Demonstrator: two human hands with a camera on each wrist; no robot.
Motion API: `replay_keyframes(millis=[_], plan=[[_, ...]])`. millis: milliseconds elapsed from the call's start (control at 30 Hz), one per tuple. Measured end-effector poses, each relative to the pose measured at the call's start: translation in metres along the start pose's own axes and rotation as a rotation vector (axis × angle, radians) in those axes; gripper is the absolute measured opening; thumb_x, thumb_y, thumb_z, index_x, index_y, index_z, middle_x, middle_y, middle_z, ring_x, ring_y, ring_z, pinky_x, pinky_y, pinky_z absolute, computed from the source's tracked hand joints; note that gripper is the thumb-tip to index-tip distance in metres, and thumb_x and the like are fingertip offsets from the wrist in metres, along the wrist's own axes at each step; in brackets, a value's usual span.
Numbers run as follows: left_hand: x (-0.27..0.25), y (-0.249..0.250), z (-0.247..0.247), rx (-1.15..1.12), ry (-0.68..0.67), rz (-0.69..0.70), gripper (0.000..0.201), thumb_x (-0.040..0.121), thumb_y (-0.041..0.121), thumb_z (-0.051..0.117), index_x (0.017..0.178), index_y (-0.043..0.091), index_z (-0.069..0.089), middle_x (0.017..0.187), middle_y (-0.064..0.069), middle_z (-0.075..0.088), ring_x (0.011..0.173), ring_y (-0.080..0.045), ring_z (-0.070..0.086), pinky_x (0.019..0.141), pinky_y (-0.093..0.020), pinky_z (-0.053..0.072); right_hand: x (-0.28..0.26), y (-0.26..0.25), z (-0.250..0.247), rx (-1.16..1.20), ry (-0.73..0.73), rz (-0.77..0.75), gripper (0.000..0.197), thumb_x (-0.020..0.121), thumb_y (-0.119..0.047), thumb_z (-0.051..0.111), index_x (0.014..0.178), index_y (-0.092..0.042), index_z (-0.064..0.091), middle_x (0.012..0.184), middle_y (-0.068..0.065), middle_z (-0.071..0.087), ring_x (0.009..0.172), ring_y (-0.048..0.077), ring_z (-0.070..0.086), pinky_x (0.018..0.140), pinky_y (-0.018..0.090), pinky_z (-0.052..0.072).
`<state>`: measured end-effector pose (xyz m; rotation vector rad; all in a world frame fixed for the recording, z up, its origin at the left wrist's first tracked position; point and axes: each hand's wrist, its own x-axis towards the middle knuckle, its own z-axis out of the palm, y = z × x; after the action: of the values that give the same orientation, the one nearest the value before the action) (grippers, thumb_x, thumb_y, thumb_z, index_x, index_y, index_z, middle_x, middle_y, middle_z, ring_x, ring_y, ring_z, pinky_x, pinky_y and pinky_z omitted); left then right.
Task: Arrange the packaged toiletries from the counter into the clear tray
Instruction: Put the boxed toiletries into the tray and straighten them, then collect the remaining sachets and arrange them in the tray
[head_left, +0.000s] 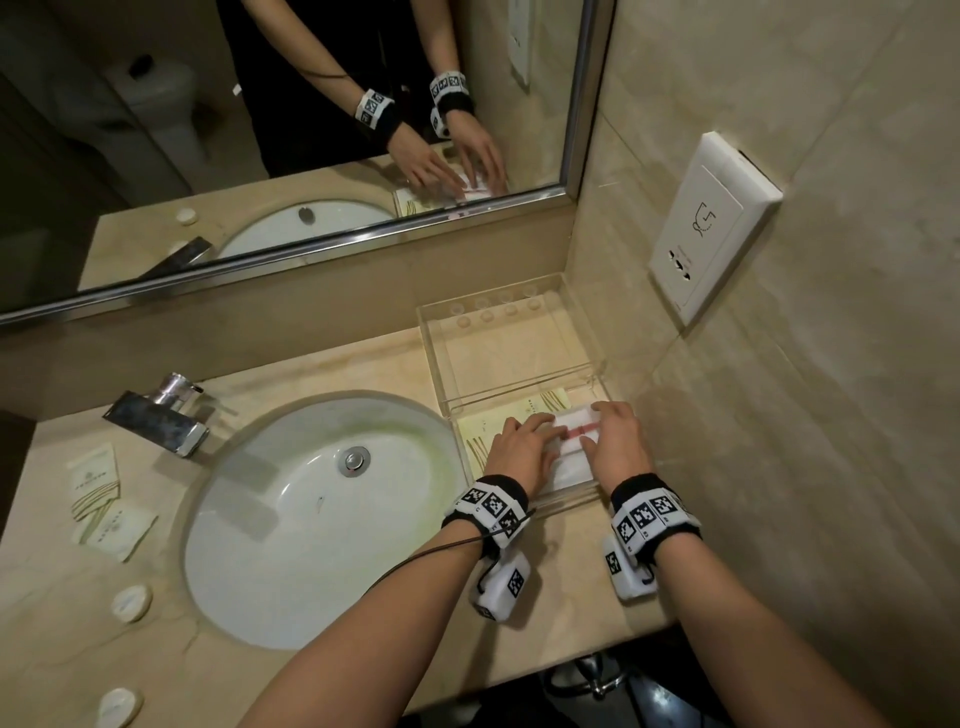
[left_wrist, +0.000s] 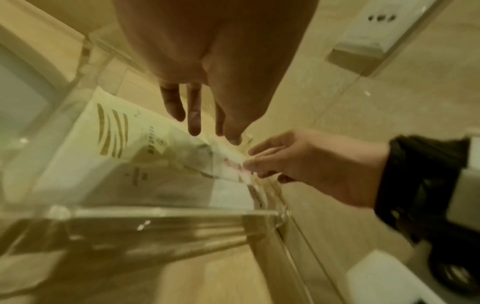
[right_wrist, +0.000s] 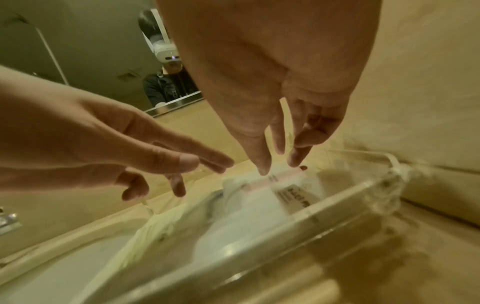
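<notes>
The clear tray stands on the counter right of the sink, against the wall. Its near compartment holds a cream packet with gold stripes and a white packet with a pink band. Both hands reach into that compartment. My left hand lies with straight fingers on the left part of the white packet. My right hand touches its right part, fingertips down on the pink band. In the left wrist view the cream packet lies behind the tray's front rim. The far compartment holds nothing.
Two cream packets lie on the counter left of the sink, with two small round white items nearer the front edge. The faucet stands behind the sink. A wall socket is above the tray.
</notes>
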<state>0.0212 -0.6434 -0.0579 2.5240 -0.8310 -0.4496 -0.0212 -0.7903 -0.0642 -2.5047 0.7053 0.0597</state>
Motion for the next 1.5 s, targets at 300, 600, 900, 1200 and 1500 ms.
replay_keyframes(millis=[300,600,900,1200,1500], plan=[[-0.048,-0.065,-0.066,-0.587,0.202,-0.338,0.017,0.093,0.014,0.055,0.103,0.011,0.067,0.089,-0.008,0.070,0.067,-0.009,0.060,0.068,-0.023,0.052,-0.022,-0.074,0.002,0.225,-0.033,-0.290,0.022,0.089,-0.020,0.067,0.110,-0.017,0.063,0.110,0.000,0.063,0.080,0.014,0.062,0.077,0.035,0.055],[-0.167,-0.184,-0.137,-0.705,0.508,-0.675,0.013,0.091,0.014,0.058,0.095,0.006,0.067,0.077,-0.007,0.069,0.061,-0.016,0.061,0.057,-0.019,0.052,-0.060,-0.218,0.070,0.229,-0.331,-0.659,0.014,0.091,-0.024,0.065,0.105,-0.022,0.065,0.102,-0.009,0.066,0.081,0.005,0.062,0.070,0.017,0.047],[-0.309,-0.296,-0.155,-0.748,0.691,-0.982,0.008,0.091,0.015,0.058,0.091,0.013,0.066,0.075,-0.002,0.070,0.068,-0.015,0.063,0.063,-0.028,0.054,-0.123,-0.342,0.171,0.209,-0.623,-0.801,0.014,0.091,-0.023,0.064,0.104,-0.021,0.066,0.098,-0.009,0.068,0.080,0.007,0.064,0.074,0.022,0.051],[-0.379,-0.380,-0.143,-0.763,0.695,-1.129,0.010,0.080,0.010,0.063,0.086,0.015,0.069,0.085,0.001,0.071,0.082,-0.015,0.065,0.082,-0.027,0.053,-0.160,-0.422,0.271,0.132,-0.679,-0.692,0.025,0.088,-0.023,0.069,0.109,-0.012,0.064,0.101,0.001,0.067,0.083,0.018,0.066,0.077,0.029,0.054],[-0.350,-0.453,-0.174,-0.716,0.679,-1.032,0.014,0.083,0.016,0.065,0.093,0.025,0.067,0.095,0.001,0.070,0.086,-0.015,0.064,0.082,-0.030,0.055,-0.167,-0.472,0.335,-0.073,-0.426,-0.550,0.064,0.070,-0.046,0.082,0.120,-0.018,0.054,0.119,0.003,0.057,0.109,0.024,0.054,0.098,0.040,0.044]])
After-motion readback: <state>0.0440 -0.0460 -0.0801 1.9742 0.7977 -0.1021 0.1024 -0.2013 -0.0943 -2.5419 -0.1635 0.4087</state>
